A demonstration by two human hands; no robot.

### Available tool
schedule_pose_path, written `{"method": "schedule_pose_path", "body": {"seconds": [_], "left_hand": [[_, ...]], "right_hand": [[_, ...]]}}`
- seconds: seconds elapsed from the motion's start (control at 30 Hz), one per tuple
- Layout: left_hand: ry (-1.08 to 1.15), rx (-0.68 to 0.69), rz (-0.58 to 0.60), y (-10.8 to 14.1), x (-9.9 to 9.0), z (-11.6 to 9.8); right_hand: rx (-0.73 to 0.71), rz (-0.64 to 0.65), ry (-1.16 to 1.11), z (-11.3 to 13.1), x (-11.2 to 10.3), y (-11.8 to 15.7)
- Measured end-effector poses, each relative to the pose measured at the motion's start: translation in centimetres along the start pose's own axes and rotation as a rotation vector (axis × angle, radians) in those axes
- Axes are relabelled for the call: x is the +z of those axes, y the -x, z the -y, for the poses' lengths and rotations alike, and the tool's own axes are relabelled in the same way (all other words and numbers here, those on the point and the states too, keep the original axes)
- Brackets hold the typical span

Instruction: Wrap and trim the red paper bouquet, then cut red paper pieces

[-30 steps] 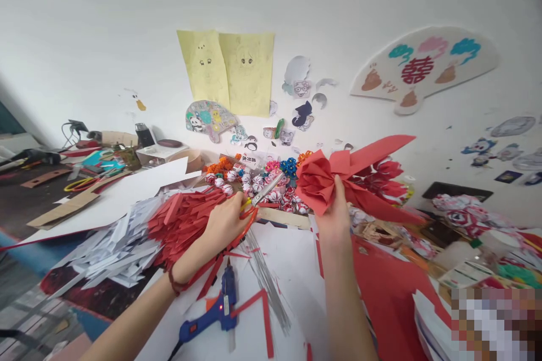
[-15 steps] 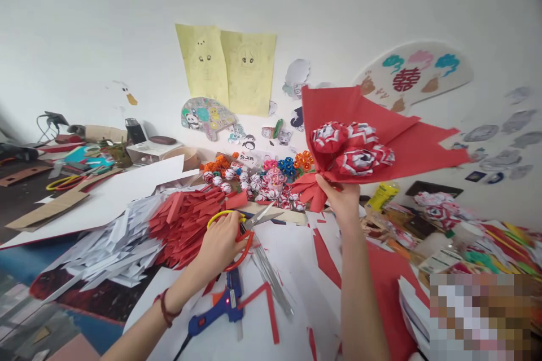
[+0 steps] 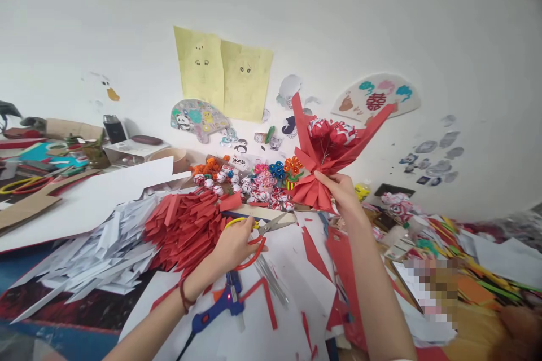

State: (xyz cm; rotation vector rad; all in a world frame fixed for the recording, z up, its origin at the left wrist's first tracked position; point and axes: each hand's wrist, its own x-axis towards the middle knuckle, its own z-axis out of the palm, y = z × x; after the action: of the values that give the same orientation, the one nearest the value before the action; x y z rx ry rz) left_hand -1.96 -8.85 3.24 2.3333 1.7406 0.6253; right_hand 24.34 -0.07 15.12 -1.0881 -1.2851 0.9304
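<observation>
My right hand grips the gathered neck of a bouquet wrapped in red paper, holding it up above the table. Red-and-white paper flowers show between its raised paper sides, and the pleated ends fan out below my fingers. In my left hand is a pair of scissors with one yellow and one red handle loop. Their blades are parted and point right, apart from the bouquet. A blue glue gun with a lit red light lies on white paper below my left hand.
Piles of red paper strips and white paper strips lie on the left. Several small craft flowers stand along the wall. Thin wires and red scraps lie in the middle, with mixed craft materials on the right.
The bouquet has turned from showing its open front to showing its side and pleated base. My left hand with the scissors has shifted right, and the view has swung to the right.
</observation>
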Motion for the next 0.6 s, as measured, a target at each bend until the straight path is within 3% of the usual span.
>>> {"method": "schedule_pose_path", "body": {"seconds": [0.33, 0.43, 0.6], "left_hand": [[-0.256, 0.406, -0.457, 1.4, 0.6, 1.4], [-0.3, 0.412, -0.44, 1.8, -0.2, 1.6], [-0.335, 0.434, -0.373, 2.4, -1.4, 1.4]], "right_hand": [[-0.248, 0.041, -0.176, 1.5, 0.7, 0.9], [-0.328, 0.043, -0.175, 2.1, 1.0, 1.4], [-0.341, 0.043, -0.121, 1.9, 1.2, 1.0]]}}
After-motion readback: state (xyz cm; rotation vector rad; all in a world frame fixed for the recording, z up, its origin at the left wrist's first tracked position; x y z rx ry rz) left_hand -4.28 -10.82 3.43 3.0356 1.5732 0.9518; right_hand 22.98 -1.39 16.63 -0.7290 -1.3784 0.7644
